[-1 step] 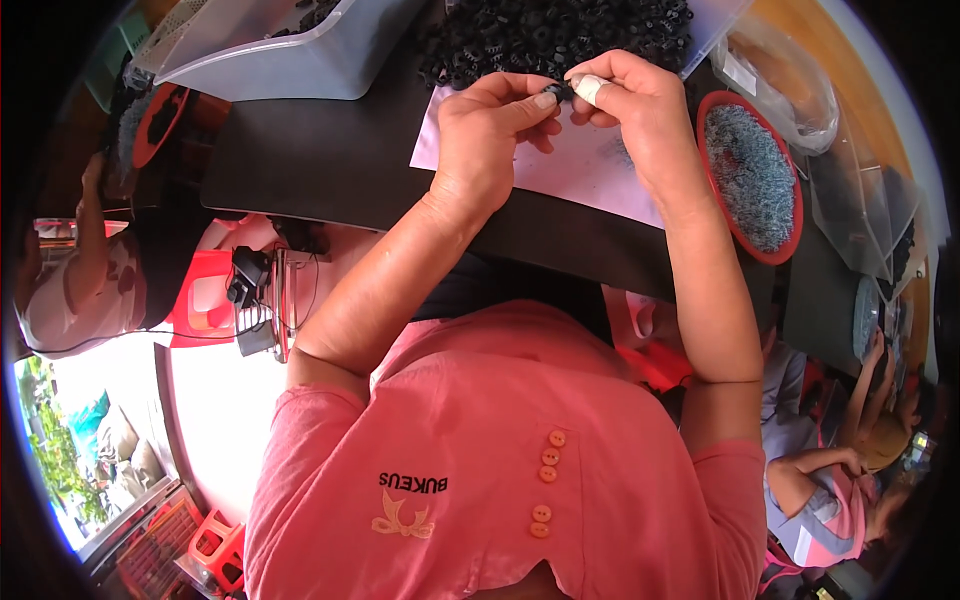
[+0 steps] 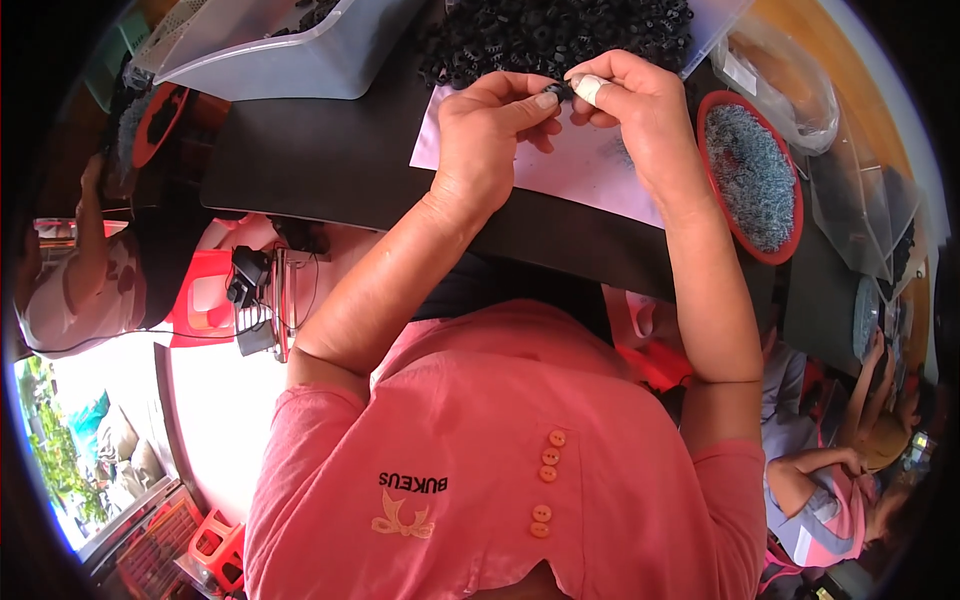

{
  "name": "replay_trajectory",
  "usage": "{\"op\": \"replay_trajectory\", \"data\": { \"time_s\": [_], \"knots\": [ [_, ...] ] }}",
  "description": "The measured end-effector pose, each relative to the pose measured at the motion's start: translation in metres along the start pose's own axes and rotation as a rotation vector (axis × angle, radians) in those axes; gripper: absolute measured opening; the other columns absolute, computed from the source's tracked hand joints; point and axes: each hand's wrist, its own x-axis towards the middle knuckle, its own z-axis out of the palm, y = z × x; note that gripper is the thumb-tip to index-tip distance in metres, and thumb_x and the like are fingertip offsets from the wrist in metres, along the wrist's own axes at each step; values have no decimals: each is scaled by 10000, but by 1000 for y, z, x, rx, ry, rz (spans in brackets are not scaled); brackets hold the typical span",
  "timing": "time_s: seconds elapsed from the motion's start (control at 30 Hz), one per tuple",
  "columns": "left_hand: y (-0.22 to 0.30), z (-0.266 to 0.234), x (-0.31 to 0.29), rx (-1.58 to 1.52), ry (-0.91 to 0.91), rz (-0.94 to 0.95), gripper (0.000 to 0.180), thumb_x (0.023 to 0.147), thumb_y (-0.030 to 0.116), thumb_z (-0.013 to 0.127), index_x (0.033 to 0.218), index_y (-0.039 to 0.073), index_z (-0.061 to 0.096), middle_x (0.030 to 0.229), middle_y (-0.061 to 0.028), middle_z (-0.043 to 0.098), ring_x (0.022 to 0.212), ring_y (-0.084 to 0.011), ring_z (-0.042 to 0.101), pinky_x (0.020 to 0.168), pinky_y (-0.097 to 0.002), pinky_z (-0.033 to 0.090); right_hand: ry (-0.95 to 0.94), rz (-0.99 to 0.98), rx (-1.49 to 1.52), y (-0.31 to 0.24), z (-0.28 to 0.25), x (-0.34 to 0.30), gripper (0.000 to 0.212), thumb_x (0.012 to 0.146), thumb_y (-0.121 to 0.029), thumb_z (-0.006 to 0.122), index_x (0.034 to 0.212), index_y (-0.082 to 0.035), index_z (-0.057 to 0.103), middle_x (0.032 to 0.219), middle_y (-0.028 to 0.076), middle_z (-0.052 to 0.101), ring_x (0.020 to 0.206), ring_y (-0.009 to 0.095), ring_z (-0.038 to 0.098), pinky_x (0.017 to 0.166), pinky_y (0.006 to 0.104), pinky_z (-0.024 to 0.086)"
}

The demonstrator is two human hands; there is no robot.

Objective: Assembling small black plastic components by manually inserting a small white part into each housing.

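Note:
Both of my hands meet over a pale pink sheet [image 2: 560, 185] on the dark table. My left hand [image 2: 478, 135] pinches a small black part [image 2: 561, 91] between thumb and fingers. Against it are the closed fingertips of my right hand [image 2: 645, 110], which has a white wrap [image 2: 590, 89] on one digit. Whatever the right fingertips hold is too small to make out. Just beyond the hands lies a large heap of similar black parts [image 2: 560, 35]. To the right, a red-orange round tray [image 2: 797, 215] holds many small grey-blue pieces [image 2: 750, 180].
A translucent plastic bin [image 2: 280, 70] stands at the table's far left. A clear plastic bag [image 2: 790, 90] and a clear container [image 2: 865, 215] lie beyond the tray at right. Other people work at the left [image 2: 85, 280] and lower right [image 2: 820, 490]. A red stool [image 2: 205, 300] stands left.

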Motion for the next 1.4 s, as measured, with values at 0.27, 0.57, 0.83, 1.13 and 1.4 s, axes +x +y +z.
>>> {"op": "replay_trajectory", "data": {
  "time_s": [0.27, 0.57, 0.83, 1.13, 1.4],
  "knots": [
    [1, 2, -5, 123, 2, 62, 150, 893, 15, 636, 1009, -80, 639, 845, -117, 671, 681, -170, 646, 564, -260, 496, -8, 0, -13, 2, 3, -4, 117, 882, -51, 585, 918, 21, 671, 746, 36, 624, 689, 100, 584, 647, 244, 474],
    [-5, 1, -8, 264, 47, 236, 125, 867, 0, 654, 974, -64, 654, 793, -79, 663, 645, -120, 625, 530, -215, 453, 155, -469, -521, 20, 18, -7, 100, 821, -11, 608, 910, -7, 655, 764, 141, 661, 645, 234, 621, 610, 332, 486],
    [-5, 2, -6, 211, 57, 130, 113, 863, -10, 651, 966, -54, 656, 763, -74, 657, 621, -112, 615, 499, -213, 440, 101, -435, -394, 19, 13, -9, 102, 819, 22, 587, 901, 23, 648, 773, 167, 654, 673, 273, 632, 627, 343, 493],
    [-10, 3, -8, 271, 77, 171, 121, 846, -9, 667, 962, -43, 658, 752, -57, 654, 609, -97, 602, 494, -208, 440, 151, -504, -585, 22, 17, -11, 132, 790, 35, 565, 900, 20, 637, 828, 168, 669, 708, 313, 650, 630, 374, 515],
    [-20, 0, -8, 348, 127, 292, 95, 818, -15, 686, 910, -32, 673, 752, -36, 650, 606, -76, 560, 511, -208, 443, 283, -709, -843, 40, 29, -11, 127, 758, 7, 588, 872, -37, 624, 810, 119, 648, 684, 322, 636, 591, 398, 510]
  ]
}}
